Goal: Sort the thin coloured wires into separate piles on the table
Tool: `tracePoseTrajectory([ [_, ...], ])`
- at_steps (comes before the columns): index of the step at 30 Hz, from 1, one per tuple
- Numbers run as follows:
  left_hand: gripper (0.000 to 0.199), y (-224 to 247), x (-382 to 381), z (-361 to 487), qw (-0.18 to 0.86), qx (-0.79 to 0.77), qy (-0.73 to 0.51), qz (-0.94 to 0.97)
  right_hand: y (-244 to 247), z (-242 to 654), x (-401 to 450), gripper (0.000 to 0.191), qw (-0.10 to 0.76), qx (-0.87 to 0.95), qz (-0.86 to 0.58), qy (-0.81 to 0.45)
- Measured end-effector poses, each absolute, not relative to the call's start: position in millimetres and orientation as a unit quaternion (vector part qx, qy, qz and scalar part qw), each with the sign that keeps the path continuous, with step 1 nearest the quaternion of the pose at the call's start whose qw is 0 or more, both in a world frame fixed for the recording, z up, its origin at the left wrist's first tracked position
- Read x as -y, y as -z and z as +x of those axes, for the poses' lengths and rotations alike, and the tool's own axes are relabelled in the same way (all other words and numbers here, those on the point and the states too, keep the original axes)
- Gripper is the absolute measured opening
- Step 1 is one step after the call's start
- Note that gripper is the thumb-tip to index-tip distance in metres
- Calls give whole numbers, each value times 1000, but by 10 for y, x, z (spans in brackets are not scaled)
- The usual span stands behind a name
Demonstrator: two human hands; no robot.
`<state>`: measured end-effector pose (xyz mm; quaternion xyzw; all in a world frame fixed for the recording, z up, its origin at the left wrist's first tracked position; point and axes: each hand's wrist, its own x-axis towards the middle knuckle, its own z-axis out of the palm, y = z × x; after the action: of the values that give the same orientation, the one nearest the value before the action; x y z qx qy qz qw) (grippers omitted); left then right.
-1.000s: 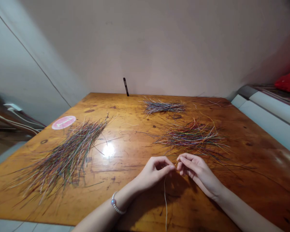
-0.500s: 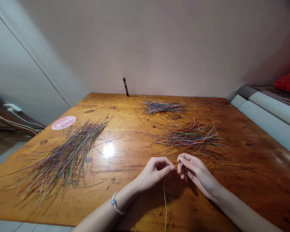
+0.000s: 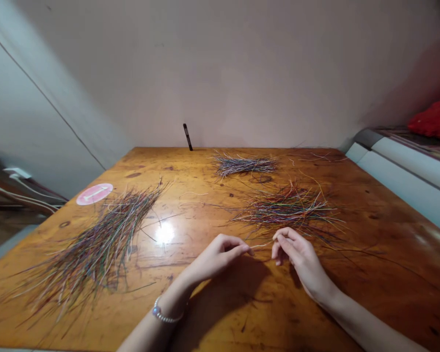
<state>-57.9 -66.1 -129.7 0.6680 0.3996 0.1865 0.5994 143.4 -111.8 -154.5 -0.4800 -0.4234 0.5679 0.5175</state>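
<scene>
A thin pale wire [image 3: 261,245] spans the short gap between my two hands above the table. My left hand [image 3: 220,256], with a beaded bracelet at the wrist, pinches one end of that stretch. At the other end, the thumb and forefinger of my right hand [image 3: 299,259] close on it, its other fingers curled below. Just beyond my right hand lies a loose heap of multicoloured thin wires [image 3: 286,210]. A larger heap of wires [image 3: 99,239] is spread over the left side, and a tidier bundle [image 3: 245,165] lies at the back.
The wooden table [image 3: 205,313] meets a wall. A black pen [image 3: 187,137] stands upright near its back edge. By the left edge lies a pink round label [image 3: 94,194] marked 1. Stray wires are scattered at the back right. A white appliance [image 3: 407,171] stands along the right side.
My hands have drawn apart, the left moving to the left. Pale wire, earlier hanging below my left hand, now shows between the hands. The view has shifted slightly.
</scene>
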Motion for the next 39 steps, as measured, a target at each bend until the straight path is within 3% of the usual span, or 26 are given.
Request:
tracePoseTrajectory([
  [9,37,1184,489,-858,480,-458,-243,707,1533,1445,1192,23,520,487,-510,-482],
  [16,34,1141,259,-1296,275,-574,-416,650,1637,1416,1254,14,468,597,-513,-402],
  [20,33,1179,155,-1546,156,-620,-471,608,1696,1406,1241,21,411,672,-525,-322],
  [26,33,1293,90,-1912,-80,-781,-353,509,1781,1425,1176,20,371,737,-503,-255],
  [39,23,1388,165,-2083,-87,-838,-311,440,1810,1430,1169,16,360,740,-509,-252],
])
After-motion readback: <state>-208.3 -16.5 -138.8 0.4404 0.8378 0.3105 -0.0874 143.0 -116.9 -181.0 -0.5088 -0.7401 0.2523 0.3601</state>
